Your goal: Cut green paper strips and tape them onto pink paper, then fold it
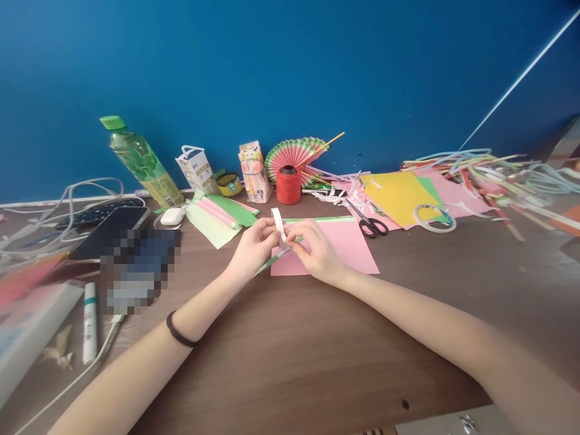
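Observation:
My left hand is closed, its fingers around a narrow roll of white tape that stands on edge. My right hand pinches at the lower side of the roll, its fingertips nearly meeting those of the left; what exactly lies between them is too small to make out. A thin green and white strip runs slantwise below both hands. Under them lies a pink paper sheet, with green paper showing along its far edge.
Black scissors and another tape roll lie right, by yellow paper. Red thread, a paper fan, cartons and a green-capped bottle line the wall. Phones, cables and a marker are left.

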A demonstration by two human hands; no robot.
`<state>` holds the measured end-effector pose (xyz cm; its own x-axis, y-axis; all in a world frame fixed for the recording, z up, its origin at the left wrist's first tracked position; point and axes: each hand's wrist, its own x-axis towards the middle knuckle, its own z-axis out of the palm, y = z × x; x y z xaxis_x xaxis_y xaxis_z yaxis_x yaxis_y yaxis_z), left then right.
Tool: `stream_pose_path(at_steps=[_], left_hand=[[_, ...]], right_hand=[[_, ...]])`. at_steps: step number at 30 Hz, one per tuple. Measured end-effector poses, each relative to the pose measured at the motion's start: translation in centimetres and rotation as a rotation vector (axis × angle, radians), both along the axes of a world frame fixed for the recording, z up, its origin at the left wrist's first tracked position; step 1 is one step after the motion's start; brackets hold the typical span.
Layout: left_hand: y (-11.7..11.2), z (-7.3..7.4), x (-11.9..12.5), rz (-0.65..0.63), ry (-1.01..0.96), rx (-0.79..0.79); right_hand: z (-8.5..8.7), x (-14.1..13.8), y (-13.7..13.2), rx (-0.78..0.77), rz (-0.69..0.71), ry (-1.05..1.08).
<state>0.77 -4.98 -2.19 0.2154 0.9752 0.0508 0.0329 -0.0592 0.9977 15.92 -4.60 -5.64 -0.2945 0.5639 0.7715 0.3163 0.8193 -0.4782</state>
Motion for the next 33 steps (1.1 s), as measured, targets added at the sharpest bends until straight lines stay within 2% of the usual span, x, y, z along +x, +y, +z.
stream_pose_path(at_steps=[6, 14, 19, 26, 30, 33], left_hand=[[0.0, -0.3, 0.2, -0.047, -0.01, 0.039], [0.2, -1.4, -0.1, -0.094, 0.031, 0.124], [0.3, -1.1, -0.1, -0.078, 0.019, 0.11], [0.4, -0.7, -0.4, -0.052, 0.05, 0.103], [0.4, -0.7, -0.5, -0.06, 0.088, 0.115], [0.4, -1.0, -0.5, -0.05, 0.113, 0.116]], right_hand=[[0.0, -0.1, 0.1, 0.002, -0.012, 0.05], [0.1, -0.2, -0.1, 0.029, -0.044, -0.02], [0.0, -0.1, -0.1, 0.058, -0.008, -0.021], [-0.4, -0.2, -0.1, 0.024, 0.013, -0.011], [-0.3, -0.2, -0.2, 0.078, 0.043, -0.011], [0.0, -0.2, -0.3, 0.024, -0.002, 0.043]])
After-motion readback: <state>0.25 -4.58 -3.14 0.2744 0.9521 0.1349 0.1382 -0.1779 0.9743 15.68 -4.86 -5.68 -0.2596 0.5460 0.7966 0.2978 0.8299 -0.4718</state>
